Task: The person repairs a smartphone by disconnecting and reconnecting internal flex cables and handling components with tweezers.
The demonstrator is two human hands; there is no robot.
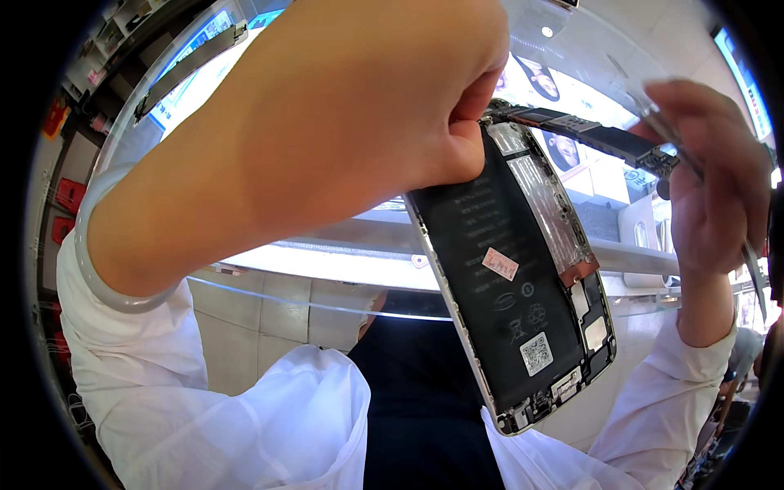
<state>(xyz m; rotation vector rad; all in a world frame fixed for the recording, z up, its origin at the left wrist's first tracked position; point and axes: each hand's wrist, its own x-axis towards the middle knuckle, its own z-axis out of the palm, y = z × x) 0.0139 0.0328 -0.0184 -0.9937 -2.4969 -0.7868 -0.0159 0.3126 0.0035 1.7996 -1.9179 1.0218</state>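
Holds an opened, rounded-rectangular smartphone with a pale metal rim [516, 294] in the curled left hand [433, 98], pinched at the upper end, with fingertips mostly hidden. Tilted, lower end toward the lower right, in front of the clear, brightly lit glass counter [335, 263] and above dark clothing [420, 392].

Looks stripped of its cover, with insides bare: along the left, a long black rectangular battery [457, 269] bearing faint printing, a small slanted pink label [500, 264] and a white square code sticker [536, 354]. Down the right side, a shiny silver channel [541, 208], ending at a copper-coloured patch [579, 273]; below, silver plates and tiny dark parts.

Reaching from the phone's top toward the right hand [719, 171], a narrow dark circuit board [592, 133]. Grasps a slim grey metal tool [753, 273] in that hand, with fingers partly bent and blurred. Cannot tell about any grip on the board's end.
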